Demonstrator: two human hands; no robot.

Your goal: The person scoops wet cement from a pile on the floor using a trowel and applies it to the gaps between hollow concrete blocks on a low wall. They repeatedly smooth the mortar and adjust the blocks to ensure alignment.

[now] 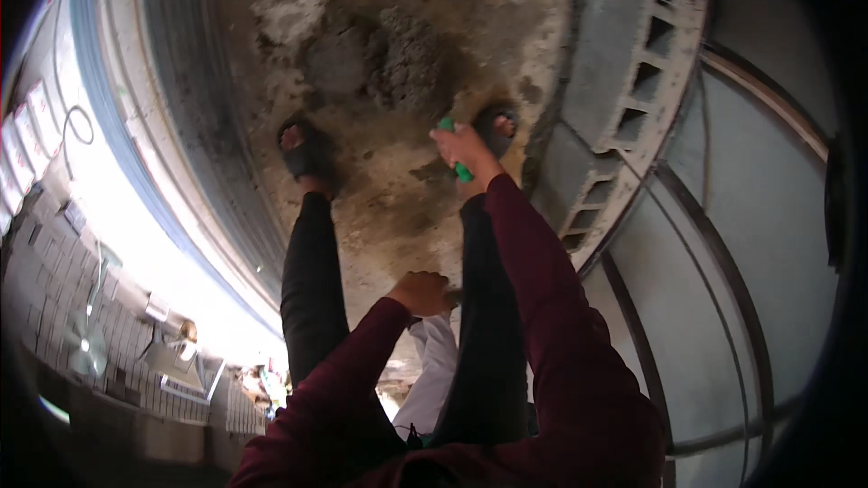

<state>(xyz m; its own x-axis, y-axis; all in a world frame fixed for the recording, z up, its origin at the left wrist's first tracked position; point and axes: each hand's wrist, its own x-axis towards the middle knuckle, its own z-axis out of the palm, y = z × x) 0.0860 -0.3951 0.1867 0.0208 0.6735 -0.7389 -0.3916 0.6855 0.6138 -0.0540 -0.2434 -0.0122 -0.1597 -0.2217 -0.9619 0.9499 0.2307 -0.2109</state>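
My right hand [470, 150] is wrapped round a green handle [447, 125], whose ends stick out above and below the fist. Whatever the handle belongs to is not discernible against the dark floor. Just beyond it lies a heap of wet grey mortar [402, 54] on the stained concrete. My left hand [419, 293] is closed and held low between my legs. A small dark shape shows at its right side, and I cannot make out whether the fingers hold it.
My sandalled feet stand apart on the concrete floor [389, 217], behind the mortar. Along the right runs a row of hollow concrete blocks [608, 54], with framed grey panels [696, 271] beyond. A ridged grey edge [194, 81] curves along the left, beside a bright opening. A white cloth [436, 357] shows between my legs.
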